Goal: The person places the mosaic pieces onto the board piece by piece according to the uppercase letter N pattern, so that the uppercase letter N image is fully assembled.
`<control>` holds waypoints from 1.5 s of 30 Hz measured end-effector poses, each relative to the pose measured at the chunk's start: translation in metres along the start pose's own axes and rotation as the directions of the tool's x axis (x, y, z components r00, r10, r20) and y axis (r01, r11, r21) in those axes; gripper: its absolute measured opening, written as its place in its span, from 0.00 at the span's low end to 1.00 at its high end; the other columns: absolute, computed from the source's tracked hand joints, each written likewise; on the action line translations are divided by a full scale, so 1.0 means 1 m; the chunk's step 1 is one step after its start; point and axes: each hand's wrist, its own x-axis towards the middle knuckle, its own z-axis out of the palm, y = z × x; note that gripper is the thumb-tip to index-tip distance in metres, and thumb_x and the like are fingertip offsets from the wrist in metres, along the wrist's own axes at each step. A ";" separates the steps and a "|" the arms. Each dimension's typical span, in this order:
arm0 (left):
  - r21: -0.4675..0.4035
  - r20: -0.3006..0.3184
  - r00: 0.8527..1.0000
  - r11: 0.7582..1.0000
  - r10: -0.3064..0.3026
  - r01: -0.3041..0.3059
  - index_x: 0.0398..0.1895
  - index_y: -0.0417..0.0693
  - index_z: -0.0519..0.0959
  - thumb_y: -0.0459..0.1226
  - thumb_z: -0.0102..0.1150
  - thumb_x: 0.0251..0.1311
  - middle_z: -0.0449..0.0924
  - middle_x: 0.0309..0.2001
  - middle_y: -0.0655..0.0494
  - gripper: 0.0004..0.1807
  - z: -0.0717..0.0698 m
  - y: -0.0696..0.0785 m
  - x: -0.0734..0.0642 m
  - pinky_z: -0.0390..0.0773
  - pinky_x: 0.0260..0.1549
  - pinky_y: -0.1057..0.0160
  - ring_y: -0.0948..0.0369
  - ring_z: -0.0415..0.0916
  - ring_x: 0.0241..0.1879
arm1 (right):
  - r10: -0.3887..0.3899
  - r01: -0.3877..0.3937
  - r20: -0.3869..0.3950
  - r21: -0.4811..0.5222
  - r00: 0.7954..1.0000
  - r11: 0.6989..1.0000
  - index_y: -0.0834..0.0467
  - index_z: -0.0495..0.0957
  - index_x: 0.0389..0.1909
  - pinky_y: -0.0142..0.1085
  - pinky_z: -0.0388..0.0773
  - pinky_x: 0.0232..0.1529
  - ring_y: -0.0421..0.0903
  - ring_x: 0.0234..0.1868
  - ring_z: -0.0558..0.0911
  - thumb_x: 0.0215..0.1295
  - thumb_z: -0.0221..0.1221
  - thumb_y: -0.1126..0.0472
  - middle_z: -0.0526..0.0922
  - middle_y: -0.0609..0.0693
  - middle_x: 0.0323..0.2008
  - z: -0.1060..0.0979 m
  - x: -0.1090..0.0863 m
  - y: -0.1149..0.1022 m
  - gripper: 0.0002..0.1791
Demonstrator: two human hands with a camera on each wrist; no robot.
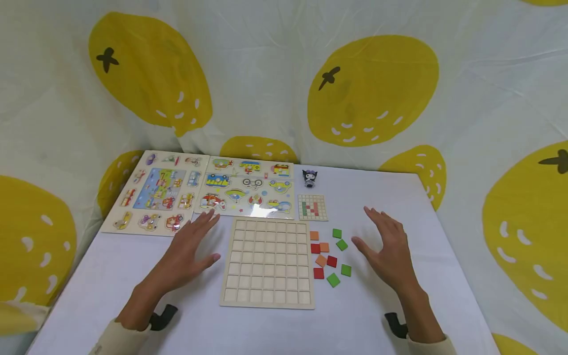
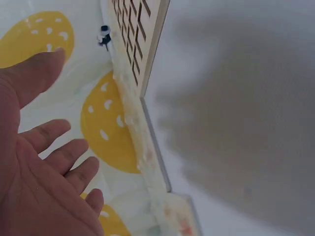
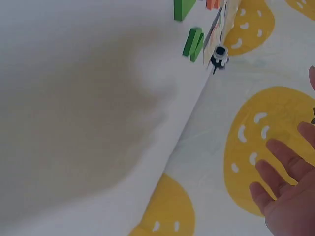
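A wooden grid board (image 1: 267,269) with bare square cells lies flat in front of the person. Left of it my left hand (image 1: 186,256) hovers over the table, thumb spread from the fingers and holding nothing. On the other side my right hand (image 1: 390,251) is held in the air, likewise with nothing in its grasp. Between the board and that hand lie several loose square tiles: red (image 1: 318,273), orange (image 1: 321,261) and green (image 1: 333,280). A small pattern card (image 1: 312,207) with a coloured grid lies beyond the tiles. Both wrist views show relaxed, spread fingers.
Behind the card stands a small black-and-white figurine (image 1: 309,178). Picture puzzle boards with vehicles (image 1: 248,197) lie at the back, and another puzzle board (image 1: 159,190) is at the back left. A cloth printed with yellow fruit (image 1: 372,91) hangs behind the white table (image 1: 355,320).
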 end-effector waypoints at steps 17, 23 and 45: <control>-0.182 0.080 0.996 0.982 -0.037 0.051 0.84 0.49 0.61 0.30 0.81 0.49 0.60 0.84 0.49 0.57 0.041 0.005 -0.022 0.52 0.82 0.35 0.44 0.53 0.85 | 0.037 -0.057 0.157 0.127 0.987 0.990 0.47 0.80 0.70 0.65 0.77 0.66 0.53 0.68 0.74 0.63 0.76 0.55 0.85 0.51 0.65 0.039 0.005 -0.022 0.33; -0.152 0.090 0.996 0.988 -0.022 0.036 0.83 0.48 0.63 0.30 0.81 0.49 0.60 0.84 0.50 0.56 0.046 0.006 -0.025 0.53 0.82 0.35 0.43 0.52 0.85 | 0.113 -0.144 0.288 0.088 0.951 0.986 0.50 0.86 0.62 0.62 0.84 0.61 0.55 0.64 0.75 0.62 0.76 0.55 0.88 0.53 0.59 0.047 0.007 -0.025 0.26; -0.091 0.160 0.985 0.993 -0.063 0.078 0.83 0.49 0.63 0.34 0.82 0.50 0.57 0.84 0.54 0.56 0.052 0.009 -0.024 0.50 0.84 0.35 0.44 0.45 0.87 | 0.130 -0.116 0.390 -0.060 0.912 0.991 0.54 0.92 0.44 0.45 0.81 0.47 0.50 0.47 0.77 0.58 0.79 0.61 0.89 0.52 0.43 0.069 0.017 -0.033 0.13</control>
